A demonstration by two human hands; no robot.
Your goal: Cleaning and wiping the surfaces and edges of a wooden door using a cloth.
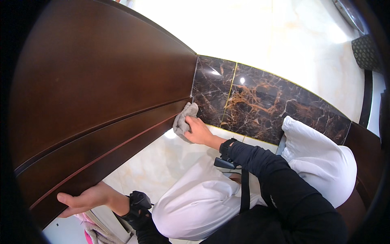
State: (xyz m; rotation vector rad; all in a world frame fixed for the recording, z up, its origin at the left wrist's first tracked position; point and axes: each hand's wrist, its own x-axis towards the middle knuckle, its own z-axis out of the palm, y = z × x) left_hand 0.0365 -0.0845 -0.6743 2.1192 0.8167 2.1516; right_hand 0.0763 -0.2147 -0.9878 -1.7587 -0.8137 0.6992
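My right hand (198, 129) holds a folded grey cloth (182, 122) against the lower part of a dark brown wooden door frame or panel (100, 67), close to where it meets the dark marble threshold. At the lower left, my left hand (88, 198) grips the near edge of the same wood, thumb on its face and the other fingers partly hidden behind it. Black straps with small devices sit on both wrists.
Dark marble tiles (256, 97) with yellow seams cross the floor between pale glossy floor tiles (237, 27). More brown wood (365, 158) stands at the right. Pink and beige fabric (97, 233) lies at the lower left, and a dark patterned object (365, 53) is at upper right.
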